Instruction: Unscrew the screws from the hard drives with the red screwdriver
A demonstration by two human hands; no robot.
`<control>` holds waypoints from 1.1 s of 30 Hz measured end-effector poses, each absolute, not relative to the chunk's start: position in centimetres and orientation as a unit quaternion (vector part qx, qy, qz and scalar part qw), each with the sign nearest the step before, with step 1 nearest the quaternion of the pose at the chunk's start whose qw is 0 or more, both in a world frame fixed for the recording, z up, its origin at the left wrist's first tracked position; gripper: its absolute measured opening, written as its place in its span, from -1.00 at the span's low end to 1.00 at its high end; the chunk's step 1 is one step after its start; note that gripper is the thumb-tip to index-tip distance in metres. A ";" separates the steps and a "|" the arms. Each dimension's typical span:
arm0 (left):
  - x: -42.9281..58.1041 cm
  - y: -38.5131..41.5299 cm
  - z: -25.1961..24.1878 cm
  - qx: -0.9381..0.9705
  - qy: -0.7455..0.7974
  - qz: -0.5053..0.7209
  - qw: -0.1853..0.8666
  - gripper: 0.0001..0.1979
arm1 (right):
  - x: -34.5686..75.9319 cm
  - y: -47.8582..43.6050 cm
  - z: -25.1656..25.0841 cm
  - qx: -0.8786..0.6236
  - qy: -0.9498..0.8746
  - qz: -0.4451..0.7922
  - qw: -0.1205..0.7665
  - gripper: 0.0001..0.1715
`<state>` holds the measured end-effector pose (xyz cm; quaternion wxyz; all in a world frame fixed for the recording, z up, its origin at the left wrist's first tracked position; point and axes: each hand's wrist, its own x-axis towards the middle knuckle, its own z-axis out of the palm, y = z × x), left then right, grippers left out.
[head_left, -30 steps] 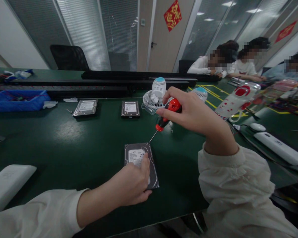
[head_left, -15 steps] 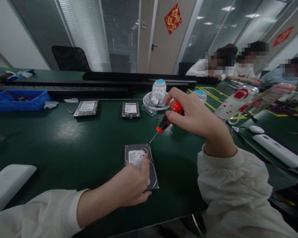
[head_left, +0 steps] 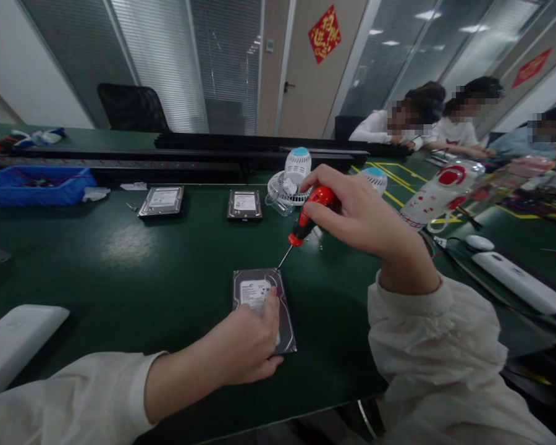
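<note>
A hard drive [head_left: 285, 318] with a white label lies on the green table [head_left: 176, 272], near its front edge. Over its lower left part rests my left hand [head_left: 250, 340], the index finger on the label and the thumb at the drive's near edge. My right hand [head_left: 352, 213] is closed round the handle of a red and black screwdriver [head_left: 299, 228]. The screwdriver slants down to the left, and its tip meets the drive's far right corner. Whether a screw sits under the tip is too small to tell.
Farther back lie two more drives [head_left: 162, 201] [head_left: 244, 204], a white fan [head_left: 298, 167] and a blue tray [head_left: 37, 188]. A bottle [head_left: 445, 188] and a power strip [head_left: 521, 281] are at right. People sit at the back right.
The screwdriver's handle has shifted slightly to the left in my right hand and its shaft stands a little steeper. My left hand and the drive have stayed in place.
</note>
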<state>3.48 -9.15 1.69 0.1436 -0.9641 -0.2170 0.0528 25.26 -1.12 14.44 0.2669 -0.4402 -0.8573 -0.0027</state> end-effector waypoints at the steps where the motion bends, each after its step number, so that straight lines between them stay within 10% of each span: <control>1: 3.5 -9.1 1.7 -0.964 -0.218 0.056 0.143 -0.20 | 25.2 -1.1 14.4 -0.452 -0.853 0.001 0.262 -0.75; 33: 3.6 -9.3 1.8 -0.962 -0.224 0.065 0.140 -0.19 | 25.5 -0.9 14.2 -0.442 -0.859 0.004 0.258 -0.78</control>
